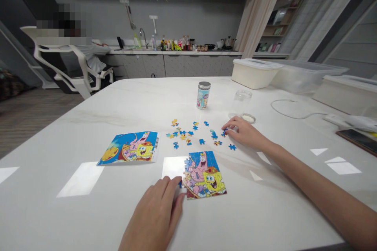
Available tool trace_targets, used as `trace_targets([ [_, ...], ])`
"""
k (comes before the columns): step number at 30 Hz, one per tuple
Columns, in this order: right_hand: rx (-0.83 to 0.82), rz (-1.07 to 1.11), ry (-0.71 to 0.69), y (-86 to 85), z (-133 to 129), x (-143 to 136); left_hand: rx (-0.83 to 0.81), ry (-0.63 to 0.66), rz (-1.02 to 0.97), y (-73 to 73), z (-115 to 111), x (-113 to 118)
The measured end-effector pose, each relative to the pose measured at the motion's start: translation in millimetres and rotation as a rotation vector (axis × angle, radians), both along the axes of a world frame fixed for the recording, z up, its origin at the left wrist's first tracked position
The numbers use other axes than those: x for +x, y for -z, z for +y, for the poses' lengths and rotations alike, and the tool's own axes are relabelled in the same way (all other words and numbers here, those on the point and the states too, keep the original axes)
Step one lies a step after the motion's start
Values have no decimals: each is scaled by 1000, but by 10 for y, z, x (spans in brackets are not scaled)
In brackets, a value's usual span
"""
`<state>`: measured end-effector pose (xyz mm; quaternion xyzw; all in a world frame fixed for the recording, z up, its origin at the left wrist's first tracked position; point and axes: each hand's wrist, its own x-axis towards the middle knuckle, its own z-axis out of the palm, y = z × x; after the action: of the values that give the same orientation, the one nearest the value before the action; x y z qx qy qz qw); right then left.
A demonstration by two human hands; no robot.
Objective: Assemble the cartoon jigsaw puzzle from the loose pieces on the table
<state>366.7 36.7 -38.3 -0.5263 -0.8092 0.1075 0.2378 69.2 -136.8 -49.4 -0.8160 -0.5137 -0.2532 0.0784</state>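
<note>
A partly joined cartoon jigsaw puzzle point(204, 176) lies flat on the white table, its left edge ragged with tabs. Close by that edge, my left hand point(159, 200) pinches a blue puzzle piece point(180, 183) between thumb and fingers. Farther up and to the right, my right hand point(240, 130) has its fingertips closed on another blue piece point(224, 132), at the side of the scattered loose pieces point(183, 133). The printed reference picture point(132, 148) with the same cartoon lies to the left.
Behind the pieces stands a printed tin with a silver lid point(203, 95). A clear jar point(241, 104) and a round lid point(249, 118) are near my right hand. Storage boxes point(255, 72), a white cable point(294, 117) and a phone point(357, 140) occupy the right side. A person point(91, 53) sits at the far left.
</note>
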Motion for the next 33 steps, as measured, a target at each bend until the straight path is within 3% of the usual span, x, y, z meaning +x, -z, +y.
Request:
trace_targets([
  [10, 8, -55, 129, -54, 12, 45, 24, -2, 22, 47, 11, -35],
  [26, -29, 39, 14, -96, 1, 18, -27, 22, 33, 176, 44, -163],
  [33, -27, -10, -21, -161, -61, -68, 68, 29, 21, 183, 54, -158],
])
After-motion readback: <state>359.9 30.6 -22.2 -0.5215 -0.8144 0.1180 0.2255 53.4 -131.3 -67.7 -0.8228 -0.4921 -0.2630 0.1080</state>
